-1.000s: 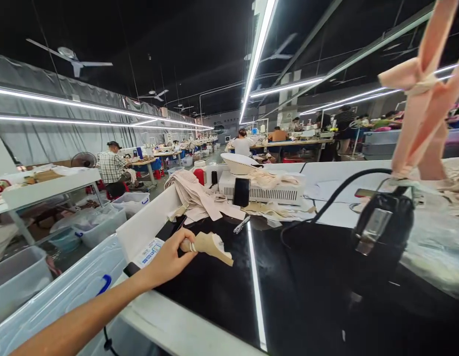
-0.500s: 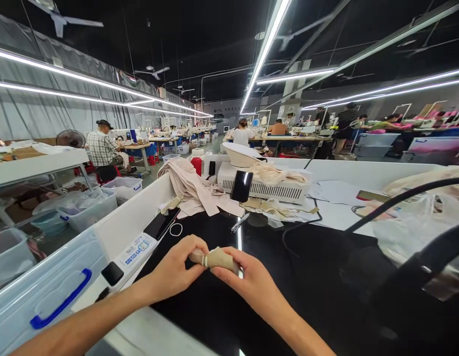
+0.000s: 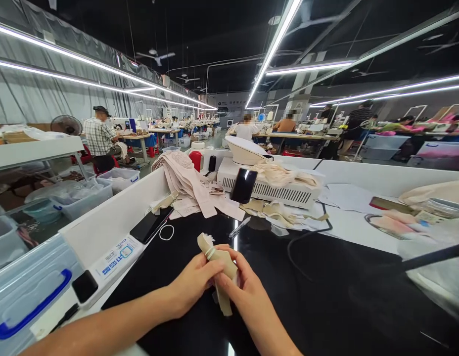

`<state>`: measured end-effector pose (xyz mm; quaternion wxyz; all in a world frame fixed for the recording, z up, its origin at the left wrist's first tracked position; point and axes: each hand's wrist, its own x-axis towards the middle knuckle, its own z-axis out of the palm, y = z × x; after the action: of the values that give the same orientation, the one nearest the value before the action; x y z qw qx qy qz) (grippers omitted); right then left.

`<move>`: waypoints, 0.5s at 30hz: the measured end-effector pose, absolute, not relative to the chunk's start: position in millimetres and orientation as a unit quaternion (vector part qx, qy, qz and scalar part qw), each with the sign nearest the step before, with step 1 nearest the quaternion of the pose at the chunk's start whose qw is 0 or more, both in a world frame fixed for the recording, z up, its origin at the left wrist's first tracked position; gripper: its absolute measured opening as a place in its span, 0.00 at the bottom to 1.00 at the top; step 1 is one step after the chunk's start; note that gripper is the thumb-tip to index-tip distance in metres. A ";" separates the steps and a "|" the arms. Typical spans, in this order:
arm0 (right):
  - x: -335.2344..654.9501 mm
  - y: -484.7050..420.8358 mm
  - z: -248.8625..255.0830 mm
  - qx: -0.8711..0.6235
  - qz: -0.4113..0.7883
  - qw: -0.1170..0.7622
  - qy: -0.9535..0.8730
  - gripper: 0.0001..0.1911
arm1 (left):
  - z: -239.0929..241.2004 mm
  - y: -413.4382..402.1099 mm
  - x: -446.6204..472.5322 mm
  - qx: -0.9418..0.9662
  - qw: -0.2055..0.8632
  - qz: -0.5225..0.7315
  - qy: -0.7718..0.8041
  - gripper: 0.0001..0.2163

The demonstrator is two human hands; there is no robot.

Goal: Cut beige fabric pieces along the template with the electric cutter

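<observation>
A small bundle of beige fabric strips (image 3: 224, 257) with a white band round its upper part is between my two hands, above the black tabletop (image 3: 170, 269). My left hand (image 3: 192, 284) pinches it from the left, thumb on top. From the right, my right hand (image 3: 248, 287) closes its fingers and thumb on the same bundle. The frayed end points up and away; a loose strip hangs down below my fingers. Beyond the hands lie a white elastic loop (image 3: 166, 232) and a slim metallic tool (image 3: 240, 227) whose kind I cannot make out.
Pale fabric strips (image 3: 194, 190) are heaped at the back, beside a propped phone (image 3: 243, 186) and a white vented box (image 3: 281, 190). A black cable (image 3: 307, 232) crosses the right side. A white box with blue print (image 3: 116, 259) stands left. Other people sit at machines beyond.
The bundle has turned from lying sideways to pointing up and away, and a strip now hangs below. My left hand has shifted right and down along it. The view has moved slightly.
</observation>
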<state>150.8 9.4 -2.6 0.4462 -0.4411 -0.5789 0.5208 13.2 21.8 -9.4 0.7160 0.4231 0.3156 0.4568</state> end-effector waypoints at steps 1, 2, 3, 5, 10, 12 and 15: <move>150.4 10.3 -6.2 -0.432 0.528 0.446 -0.580 0.25 | -9.7 23.3 12.8 0.396 0.726 0.465 0.316 0.27; 150.1 11.3 -9.8 -0.423 0.532 0.445 -0.583 0.27 | -9.7 24.5 11.7 0.371 0.734 0.473 0.316 0.27; 150.1 12.1 -13.0 -0.414 0.537 0.446 -0.584 0.30 | -9.5 25.4 10.1 0.347 0.742 0.480 0.314 0.26; 151.9 13.7 -17.0 -0.411 0.546 0.440 -0.583 0.34 | -8.4 26.1 6.5 0.310 0.758 0.485 0.307 0.24; 170.6 17.7 -12.2 -0.479 0.415 0.421 -0.648 0.20 | -4.9 23.1 2.8 0.308 0.757 0.486 0.311 0.18; 178.5 17.8 -7.7 -0.483 0.287 0.460 -0.687 0.12 | -4.1 20.7 3.8 0.336 0.750 0.476 0.314 0.15; 182.8 13.8 -2.3 -0.440 0.148 0.508 -0.725 0.08 | -3.9 16.9 5.3 0.397 0.759 0.413 0.311 0.17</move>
<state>182.8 13.8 -2.3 0.5082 -0.4404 -0.7251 0.1484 5.3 16.9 -3.9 0.7586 0.3969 0.3108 0.4128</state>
